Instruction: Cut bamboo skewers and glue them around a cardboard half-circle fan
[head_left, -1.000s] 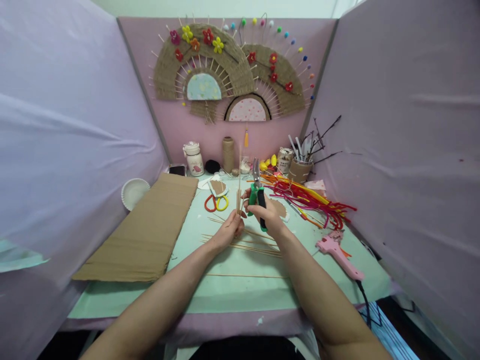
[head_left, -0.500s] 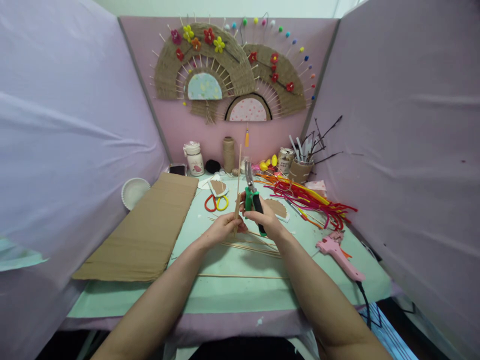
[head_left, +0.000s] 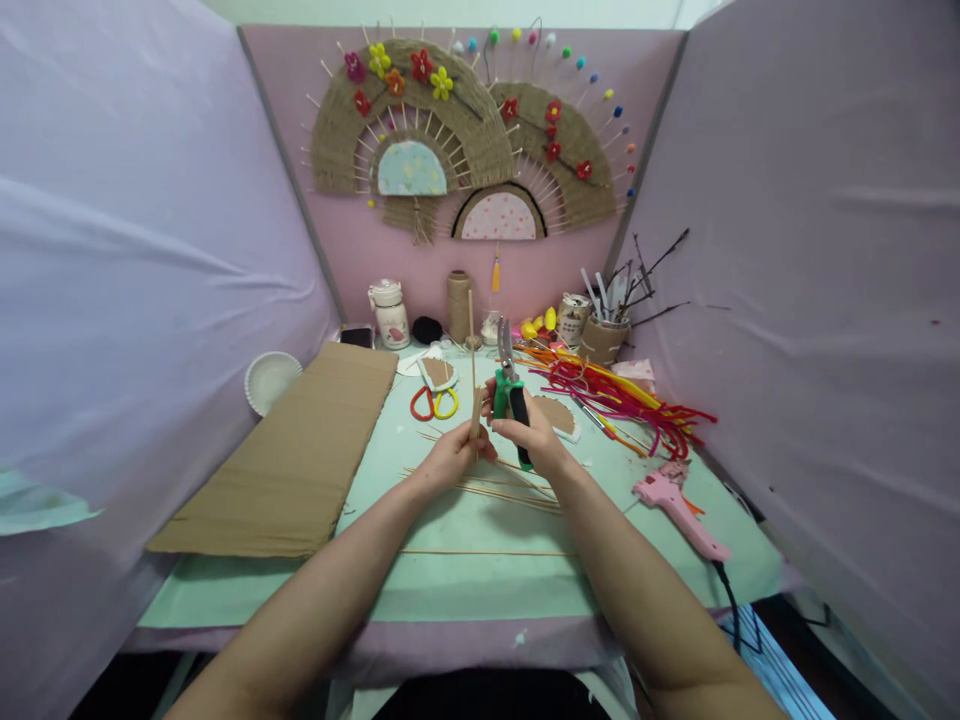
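My left hand (head_left: 456, 452) is closed around a small bundle of thin wooden sticks (head_left: 475, 408), held upright. One longer stick (head_left: 472, 335) rises well above the others. Close beside it, my right hand (head_left: 534, 436) grips green-and-black pruning shears (head_left: 508, 385) with the metal blades pointing up and away from me. The right fingertips come near the sticks; whether they touch is hard to see. Under my hands, several loose sticks (head_left: 502, 490) lie across the light green tablecloth, and a single stick (head_left: 487, 552) lies nearer to me.
Cardboard (head_left: 292, 455) lies at left beside a white bowl (head_left: 271, 384). Scissors with red and yellow handles (head_left: 433, 403) lie behind my left hand. Pipe cleaners (head_left: 622, 390) and a pink glue gun (head_left: 682, 512) are at right. A twine spool (head_left: 459, 305) stands at the back.
The long stick has shifted slightly left and stands more upright, apart from the shorter bundle. Both hands keep their holds, and the whole view has moved slightly.
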